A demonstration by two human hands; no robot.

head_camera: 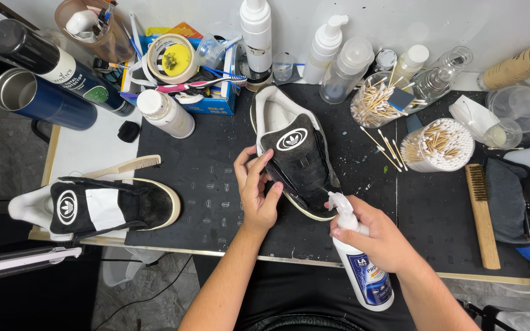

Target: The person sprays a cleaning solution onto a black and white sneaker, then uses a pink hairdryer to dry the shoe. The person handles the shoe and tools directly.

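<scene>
The black shoe [299, 160] is lying on the dark rubber mat [216, 184] in the middle of the workbench, heel toward the bottles at the back and toe pointing toward me. I am steadying it with my left hand [257, 191], fingers curled closed against its side near the sole edge, thumb up by the tongue. My right hand [375, 236] is wrapping shut around a white spray bottle [363, 270], with its nozzle aimed at the toe end of the shoe and my forefinger sitting up by the trigger.

I am judging the shoe to be light, with a soft, nappy upper that gives under the fingers, while the pale sole rim is stiffer and gives the firmer hold. The upper could turn slick and mark easily once damp, so the sole edge and the padded collar look like the safer places to grip. The bottle seems to be smooth plastic, easy to let slide in a wet palm.

The matching shoe [99, 208] is resting well apart at the left edge of the bench, with a small brush [127, 165] just above it. A wooden brush [481, 214] is lying to my right, near two tubs of cotton swabs [437, 144].
</scene>
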